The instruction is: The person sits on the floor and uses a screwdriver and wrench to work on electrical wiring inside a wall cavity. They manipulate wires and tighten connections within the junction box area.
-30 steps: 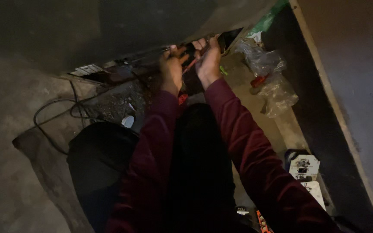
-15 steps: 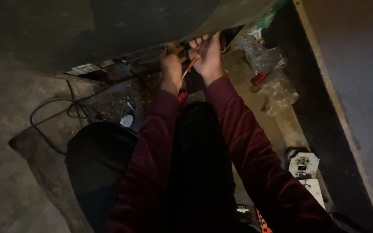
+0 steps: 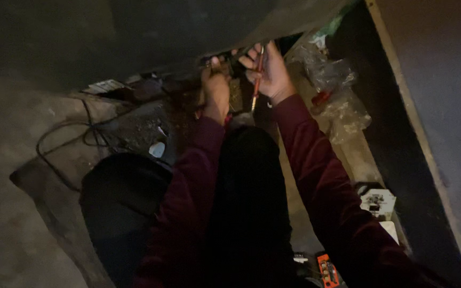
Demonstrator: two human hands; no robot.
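Nearest the camera, dark trousers (image 3: 246, 213) fill the middle, with a small orange-and-black gadget (image 3: 326, 269) on the floor by the right leg, half cut off at the bottom edge. Two maroon sleeves (image 3: 316, 176) run up from here. To the right, a white boxy item (image 3: 378, 202) lies against a dark upright panel (image 3: 401, 133); what it is, too dim to say. On the left, grey concrete floor (image 3: 22, 133), a black rounded shape (image 3: 121, 197) and a loop of black cable (image 3: 62, 141) trailing across it.

Further up, the left hand (image 3: 215, 95) is clenched, thumb up, pressed into a dark cluttered recess; whether it grips anything there I cannot tell. Just beside it, the right hand (image 3: 269, 72) is wrapped around a slim red-handled tool (image 3: 257, 74), held nearly upright, its metal tip pointing down toward the body. Crumpled clear plastic bags (image 3: 337, 101) lie right of that hand.

Farthest off, a big dark slab (image 3: 150, 32) overhangs everything; beneath it the recess is all shadow, parts and wires blurred together.
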